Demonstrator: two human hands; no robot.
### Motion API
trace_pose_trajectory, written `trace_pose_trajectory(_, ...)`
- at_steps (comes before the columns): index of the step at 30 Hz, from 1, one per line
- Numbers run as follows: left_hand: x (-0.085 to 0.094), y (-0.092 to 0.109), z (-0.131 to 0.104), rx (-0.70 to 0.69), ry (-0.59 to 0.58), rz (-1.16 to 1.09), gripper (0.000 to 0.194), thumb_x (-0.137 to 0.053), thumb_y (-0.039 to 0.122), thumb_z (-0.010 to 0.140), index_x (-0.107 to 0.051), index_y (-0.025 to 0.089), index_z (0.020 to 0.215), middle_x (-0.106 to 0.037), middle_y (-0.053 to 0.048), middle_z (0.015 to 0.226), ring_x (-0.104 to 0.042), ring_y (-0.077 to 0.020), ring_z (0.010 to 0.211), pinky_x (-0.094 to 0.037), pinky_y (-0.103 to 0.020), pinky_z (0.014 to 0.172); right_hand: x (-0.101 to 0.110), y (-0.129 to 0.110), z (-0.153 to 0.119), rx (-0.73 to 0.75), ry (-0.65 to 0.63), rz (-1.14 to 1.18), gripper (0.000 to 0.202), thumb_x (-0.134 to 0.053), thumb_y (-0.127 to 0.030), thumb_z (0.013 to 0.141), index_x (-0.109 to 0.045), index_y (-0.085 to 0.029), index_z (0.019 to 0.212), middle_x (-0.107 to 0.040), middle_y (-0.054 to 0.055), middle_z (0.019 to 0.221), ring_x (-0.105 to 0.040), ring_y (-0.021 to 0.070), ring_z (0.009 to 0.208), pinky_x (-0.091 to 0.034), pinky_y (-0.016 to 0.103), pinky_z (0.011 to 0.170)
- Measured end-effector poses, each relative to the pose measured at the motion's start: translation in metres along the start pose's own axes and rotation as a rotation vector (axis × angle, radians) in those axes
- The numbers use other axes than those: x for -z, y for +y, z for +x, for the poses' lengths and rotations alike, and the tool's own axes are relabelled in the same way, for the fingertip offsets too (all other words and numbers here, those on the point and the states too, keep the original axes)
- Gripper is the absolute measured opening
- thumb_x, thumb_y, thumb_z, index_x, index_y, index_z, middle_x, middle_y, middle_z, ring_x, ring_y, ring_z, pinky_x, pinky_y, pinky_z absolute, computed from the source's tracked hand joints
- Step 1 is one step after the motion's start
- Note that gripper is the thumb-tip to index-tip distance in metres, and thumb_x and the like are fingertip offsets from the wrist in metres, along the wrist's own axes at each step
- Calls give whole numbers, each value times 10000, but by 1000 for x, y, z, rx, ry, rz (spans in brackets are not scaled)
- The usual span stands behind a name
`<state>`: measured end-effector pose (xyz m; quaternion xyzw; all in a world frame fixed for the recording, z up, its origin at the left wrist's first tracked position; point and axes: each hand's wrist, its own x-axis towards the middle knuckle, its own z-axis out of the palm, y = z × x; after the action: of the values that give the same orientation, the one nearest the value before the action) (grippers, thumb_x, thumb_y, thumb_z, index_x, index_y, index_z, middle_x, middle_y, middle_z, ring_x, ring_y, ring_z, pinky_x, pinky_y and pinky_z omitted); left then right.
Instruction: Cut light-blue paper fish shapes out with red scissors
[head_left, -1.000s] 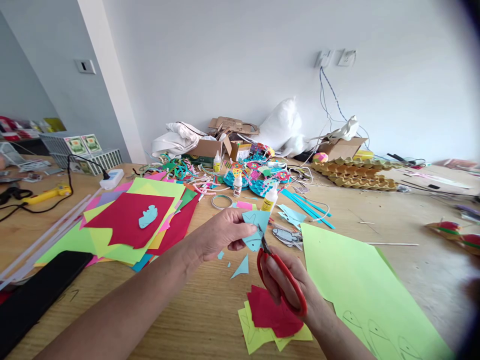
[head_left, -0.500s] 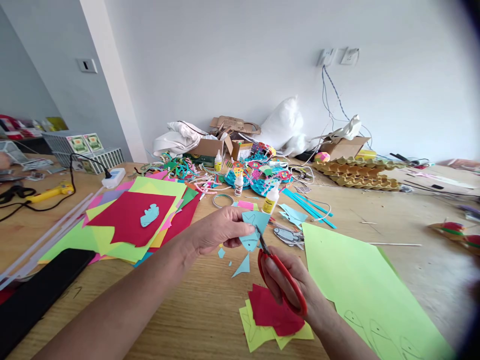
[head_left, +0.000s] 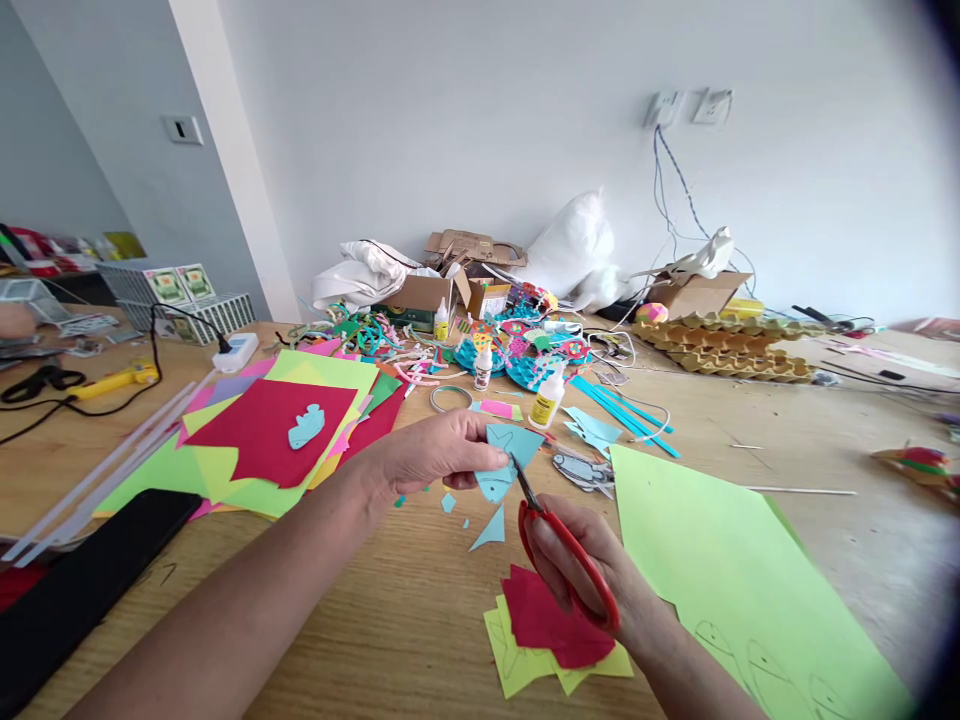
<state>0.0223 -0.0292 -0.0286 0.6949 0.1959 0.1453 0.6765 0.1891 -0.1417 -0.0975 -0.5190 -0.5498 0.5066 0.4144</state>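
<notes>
My left hand (head_left: 457, 447) pinches a piece of light blue paper (head_left: 501, 484) with a fish drawn on it in dark line. In my right hand (head_left: 581, 545) is a pair of red-handled scissors (head_left: 574, 560), whose blades meet the right edge of the blue paper. Small blue offcuts, one a triangle (head_left: 491, 530), lie on the table beneath. Closer to me, red paper pieces (head_left: 555, 620) rest on yellow paper pieces (head_left: 517, 670); a fish outline shows on the yellow.
Light green paper (head_left: 720, 540) with drawn fish lies at right. At left are stacked coloured sheets (head_left: 262, 430) bearing a blue fish cutout (head_left: 307, 427), and a black phone-like slab (head_left: 97, 590). A glue bottle (head_left: 547, 398) stands beyond my hands, before craft clutter and egg trays (head_left: 727, 350).
The view has shifted slightly, moving the background a little to the right. Both hands keep their hold on the paper and scissors, with the blades still at the paper's edge.
</notes>
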Motion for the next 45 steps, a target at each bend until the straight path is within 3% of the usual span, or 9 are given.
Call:
trace_pose_trajectory(6,2,-3,1,-9,12,-24,223,-621,344,720,-532,144,681,-470,48,574,-348,-27,435,-228,-172,404,-2,-2,0,43,10,-8,486,-473,-652,834,-432,-211,634,-393,-85,400,-291,67,354,-170,215,382)
trace_pose_trajectory(10,-7,-7,6,-43,110,-107,254,-639,389,738,-549,158,792,-538,38,618,-475,-51,483,-322,-177,461,-1,-2,1,112,69,54,454,-467,-597,873,-432,-208,641,-401,-85,400,-300,68,362,-197,218,394)
trace_pose_trajectory(14,-19,-15,12,-80,115,-200,240,-646,362,755,-542,166,847,-630,3,708,-583,-83,583,-406,-205,553,1,-2,1,152,105,81,417,-467,-580,883,-462,-205,700,-396,-90,406,-302,74,365,-203,216,387)
trace_pose_trajectory(20,-29,-18,16,-128,256,-264,219,-639,340,724,-531,151,706,-564,40,571,-499,-54,484,-374,-195,503,0,-4,2,150,128,36,436,-453,-586,886,-440,-208,669,-414,-84,409,-324,76,374,-229,206,385)
trace_pose_trajectory(29,-28,-14,14,-143,316,-133,197,-573,343,725,-529,152,712,-503,58,525,-434,-48,470,-315,-189,469,4,-9,1,126,93,-33,450,-441,-604,874,-416,-223,637,-437,-68,424,-344,92,391,-258,220,398)
trace_pose_trajectory(45,-23,-8,11,-128,246,-143,177,-559,306,690,-468,171,621,-459,71,494,-353,-40,450,-255,-188,440,8,-13,0,85,53,-32,474,-473,-636,835,-426,-214,623,-415,-71,403,-347,86,385,-244,210,408)
